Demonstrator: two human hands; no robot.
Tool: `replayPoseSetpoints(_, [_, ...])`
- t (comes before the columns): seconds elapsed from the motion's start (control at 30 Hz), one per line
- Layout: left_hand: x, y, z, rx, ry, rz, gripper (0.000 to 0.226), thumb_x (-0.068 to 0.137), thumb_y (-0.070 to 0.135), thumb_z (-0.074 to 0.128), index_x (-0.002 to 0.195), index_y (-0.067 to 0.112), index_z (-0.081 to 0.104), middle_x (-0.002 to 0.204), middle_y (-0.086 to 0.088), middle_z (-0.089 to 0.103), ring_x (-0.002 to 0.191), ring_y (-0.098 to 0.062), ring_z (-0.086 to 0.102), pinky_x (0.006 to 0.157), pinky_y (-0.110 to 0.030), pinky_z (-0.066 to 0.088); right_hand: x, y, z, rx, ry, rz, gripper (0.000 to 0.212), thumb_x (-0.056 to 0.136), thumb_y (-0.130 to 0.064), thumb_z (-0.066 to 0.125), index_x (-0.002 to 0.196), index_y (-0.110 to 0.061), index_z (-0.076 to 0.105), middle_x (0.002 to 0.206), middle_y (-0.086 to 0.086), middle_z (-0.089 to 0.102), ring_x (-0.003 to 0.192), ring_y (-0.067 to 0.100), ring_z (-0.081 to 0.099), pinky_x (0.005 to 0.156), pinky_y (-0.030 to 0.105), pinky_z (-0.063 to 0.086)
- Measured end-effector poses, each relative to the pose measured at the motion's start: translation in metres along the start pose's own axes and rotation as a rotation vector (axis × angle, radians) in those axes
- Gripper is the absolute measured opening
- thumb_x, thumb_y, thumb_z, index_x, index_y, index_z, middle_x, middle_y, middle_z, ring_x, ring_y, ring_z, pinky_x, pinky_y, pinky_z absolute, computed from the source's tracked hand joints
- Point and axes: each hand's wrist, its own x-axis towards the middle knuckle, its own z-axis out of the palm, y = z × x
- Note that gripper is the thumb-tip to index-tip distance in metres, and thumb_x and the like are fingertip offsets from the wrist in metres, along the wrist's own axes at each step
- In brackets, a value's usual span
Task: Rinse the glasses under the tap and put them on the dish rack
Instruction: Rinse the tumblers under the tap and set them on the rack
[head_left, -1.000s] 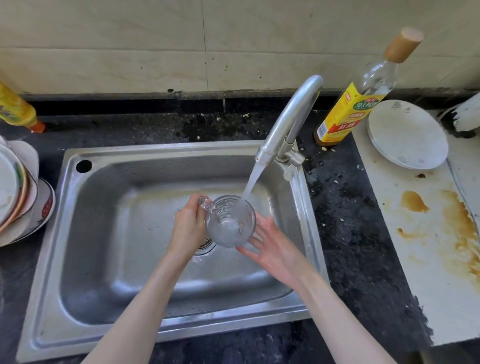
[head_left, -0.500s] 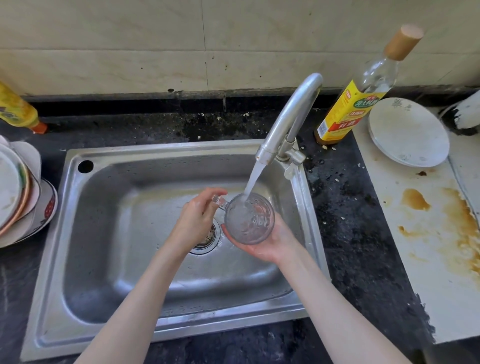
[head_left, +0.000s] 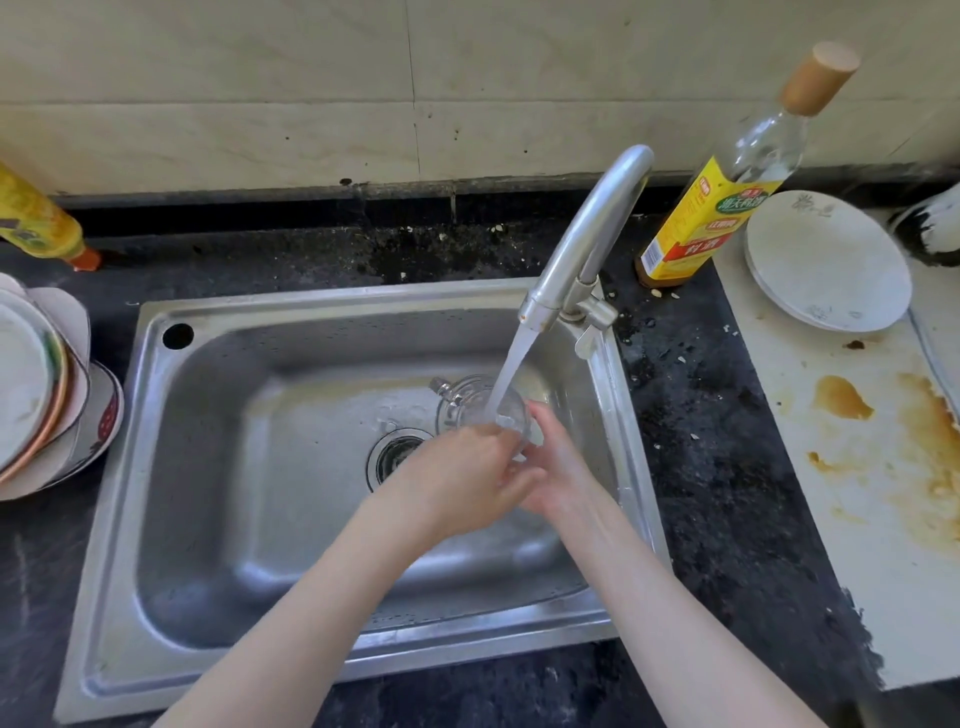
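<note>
Head view: a clear glass (head_left: 480, 408) with a small handle is held over the steel sink (head_left: 124, 467), directly under the stream running from the tap (head_left: 587, 244). The glass is gripped from the near right side by the right hand (head_left: 558, 467), fingers curled round its wall. The left hand (head_left: 462, 480) is laid against the near rim; whether its fingers are clamped on the glass cannot be told. The drain (head_left: 392, 454) is seen just left of the hands. Stacked plates (head_left: 31, 395) are placed left of the sink, a bottle (head_left: 727, 187) and a white plate (head_left: 826, 260) to the right
</note>
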Motion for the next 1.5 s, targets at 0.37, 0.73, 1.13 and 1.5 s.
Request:
replayPoseSetpoints(0.37, [0.024,-0.009,0.004,-0.604,-0.307,-0.067,0.035,0.070,0.016,0.047,0.104,0.016,0.053,0.102,0.000,0.061,0.098,-0.014,0.057,0.086,-0.020,0.048,0.008,0.003,-0.010,-0.050,-0.080,-0.145,0.023,0.086,-0.027,0.058,0.087,-0.006,0.065,0.056,0.011,0.066,0.051,0.022,0.065,0.059,0.030,0.051])
replayPoseSetpoints(0.73, [0.031,0.010,-0.003,-1.449,0.084,-0.419,0.013,0.075,0.014,0.055,0.065,0.007,0.053,0.056,-0.005,0.049,0.064,-0.020,0.048,0.060,-0.023,0.038,0.017,0.017,-0.017,0.096,-0.312,-0.284,0.040,0.089,-0.029,0.044,0.078,-0.007,0.075,0.082,0.011,0.071,0.072,0.021,0.069,0.060,0.025,0.054])
replayPoseSetpoints(1.13, [0.018,-0.003,0.000,-1.359,-0.052,-0.294,0.029,0.083,0.000,0.061,0.112,0.003,0.064,0.095,-0.008,0.067,0.085,-0.005,0.063,0.084,-0.019,0.052,0.014,0.002,-0.020,-0.068,-0.373,-0.403,0.021,0.073,-0.035,0.069,0.081,-0.016,0.073,0.086,0.007,0.071,0.081,0.018,0.069,0.073,0.025,0.053])
replayPoseSetpoints(1.5, [0.013,-0.014,-0.011,-1.738,0.053,-0.367,0.038,0.083,0.011,0.055,0.115,-0.008,0.057,0.116,-0.026,0.061,0.109,-0.037,0.059,0.103,-0.051,0.039,0.007,-0.005,-0.035,0.124,-0.500,-0.239,0.075,0.057,-0.009,0.071,0.128,-0.006,0.049,0.124,0.021,0.054,0.117,0.035,0.047,0.093,0.048,0.047])
